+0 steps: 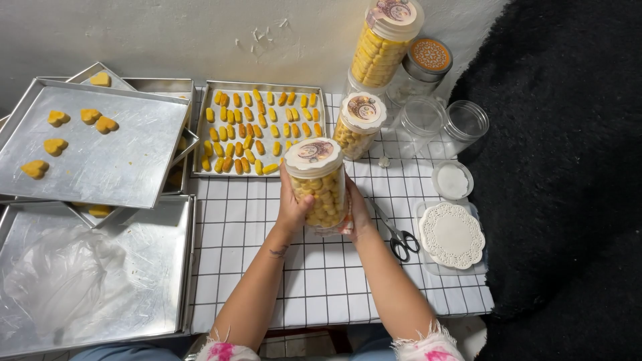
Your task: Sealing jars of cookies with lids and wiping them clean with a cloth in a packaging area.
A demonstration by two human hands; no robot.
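Both hands [324,207] clasping clear cookie jar [319,190], round beige label on lid, matching jar [358,127] behind

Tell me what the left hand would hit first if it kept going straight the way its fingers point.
Probably the baking tray of finger-shaped cookies: the left hand, on the filled jar, points up the table toward its near edge; depth is unclear.

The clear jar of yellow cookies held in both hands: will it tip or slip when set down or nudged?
The jar looks tall for its width and filled to the lid, so probably top-heavy and apt to tip if pushed high. Its smooth clear wall may be slippery; left hand and right hand clasp opposite sides. On its side it would likely roll.
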